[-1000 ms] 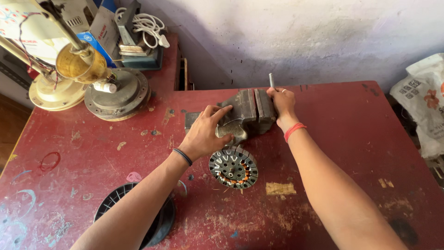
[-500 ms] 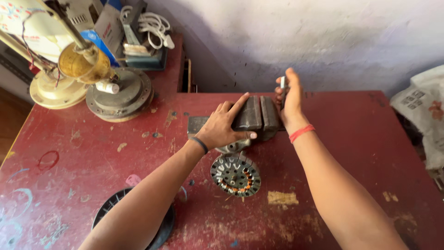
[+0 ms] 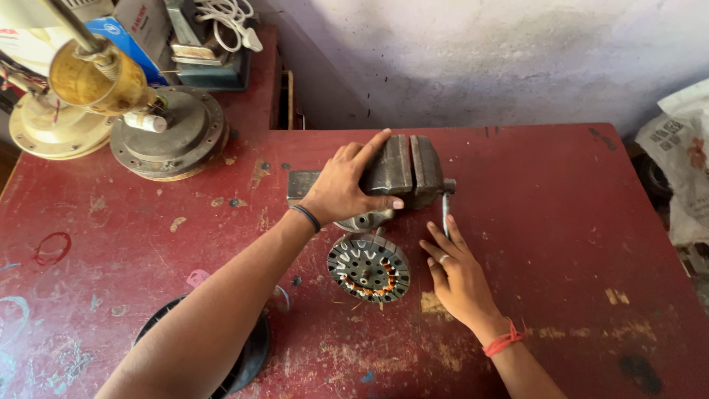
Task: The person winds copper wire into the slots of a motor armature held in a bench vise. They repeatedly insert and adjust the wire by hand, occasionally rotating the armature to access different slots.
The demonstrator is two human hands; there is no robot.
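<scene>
Resting flat on one bench vise (image 3: 402, 174), the left hand (image 3: 347, 188) is pressing it down. The right hand (image 3: 454, 273), fingers loosely spread, is touching its single handle (image 3: 445, 210), beside one motor stator (image 3: 368, 267).

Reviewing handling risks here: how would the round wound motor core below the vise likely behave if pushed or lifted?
The motor core looks like stacked metal, so probably heavy for its size and stiff. Lying flat on the table, it should slide rather than roll. Its exposed copper windings seem easily damaged.

Your red table (image 3: 561, 222) carries one bench vise (image 3: 402, 174), one wound stator (image 3: 368, 267), one black round cover (image 3: 247, 355) at its near edge, two motor housings (image 3: 168, 133) by the far-left corner.
</scene>
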